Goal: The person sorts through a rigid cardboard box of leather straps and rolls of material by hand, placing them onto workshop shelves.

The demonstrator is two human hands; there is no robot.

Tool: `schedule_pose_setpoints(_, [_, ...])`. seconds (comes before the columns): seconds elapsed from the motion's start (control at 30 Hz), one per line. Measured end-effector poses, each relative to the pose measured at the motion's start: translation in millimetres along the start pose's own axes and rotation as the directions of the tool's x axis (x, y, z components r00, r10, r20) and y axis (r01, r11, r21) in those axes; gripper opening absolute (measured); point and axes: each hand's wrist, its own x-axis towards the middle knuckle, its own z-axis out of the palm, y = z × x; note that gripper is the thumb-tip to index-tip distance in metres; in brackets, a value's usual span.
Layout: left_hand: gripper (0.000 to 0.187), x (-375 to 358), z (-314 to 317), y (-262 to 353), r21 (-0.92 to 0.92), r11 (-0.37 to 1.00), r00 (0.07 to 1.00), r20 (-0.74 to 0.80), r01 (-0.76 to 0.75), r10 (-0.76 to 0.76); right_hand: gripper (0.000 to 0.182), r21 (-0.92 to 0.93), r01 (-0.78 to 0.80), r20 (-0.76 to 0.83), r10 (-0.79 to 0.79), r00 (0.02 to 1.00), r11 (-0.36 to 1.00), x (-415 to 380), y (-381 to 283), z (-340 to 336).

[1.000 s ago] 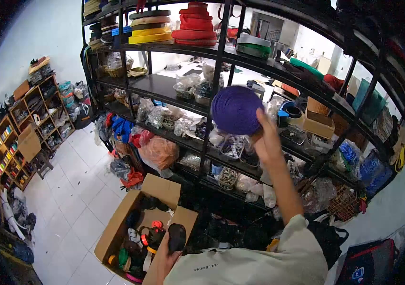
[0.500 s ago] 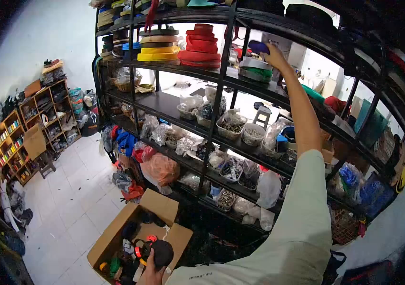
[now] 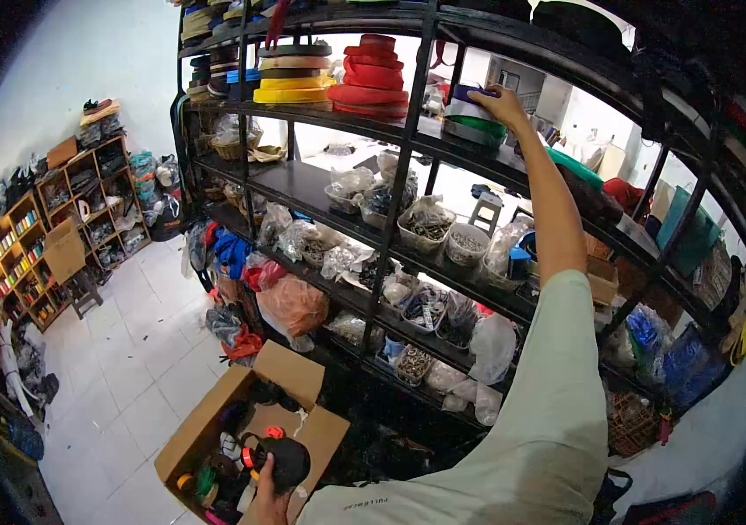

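Note:
My right hand (image 3: 503,107) is stretched up to a shelf, its fingers closed on the edge of a dark purple roll of webbing (image 3: 469,91). That roll rests on top of a stack with a white roll (image 3: 463,109) and a green roll (image 3: 479,133) beneath it. Low down, my left hand (image 3: 266,500) grips a round black roll (image 3: 290,464) at its side. The black roll is over an open cardboard box (image 3: 195,422), which holds several coloured rolls, among them an orange-red one (image 3: 275,432) and a green one (image 3: 205,480).
Red rolls (image 3: 368,79) and yellow rolls (image 3: 293,90) are stacked further left on the black metal rack (image 3: 405,166). Baskets of small parts (image 3: 426,223) and plastic bags fill the lower shelves. A wooden thread cabinet (image 3: 14,254) stands far left on the tiled floor.
The purple roll has come down from a tilted position above the stack to lie on it, still in my right hand. My left hand with the black roll has shifted slightly left and down.

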Motion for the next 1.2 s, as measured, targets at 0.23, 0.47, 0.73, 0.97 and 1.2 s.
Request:
schedule_pose_setpoints(0.23, [0.044,1,9,-2,0.065,0.998,0.997,-0.071,0.006,-0.002,0.072,-0.008,0.001,-0.098,-0.001,0.995,1.000,-15,-17,-6])
schedule_pose_setpoints(0.47, [0.044,-3,17,-2,0.165,0.986,0.994,-0.108,0.029,-0.012,0.074,-0.021,0.013,-0.088,-0.015,0.996,1.000,-14,-11,1])
schedule_pose_setpoints(0.73, [0.039,-11,123,21,0.247,0.948,0.957,0.257,-0.199,0.134,0.072,-0.089,0.234,-0.184,-0.247,0.951,0.968,-28,-14,-34])
schedule_pose_setpoints(0.97, [0.042,-28,333,49,0.118,0.962,0.835,0.530,-0.245,0.148,0.071,0.362,0.878,0.332,-0.923,0.193,0.314,-236,-179,-56])
schedule_pose_setpoints(1.2, [0.040,-28,415,60,0.164,0.986,0.728,0.680,-0.031,-0.090,0.046,0.128,0.988,0.217,-0.975,0.055,0.084,-273,-182,-52])
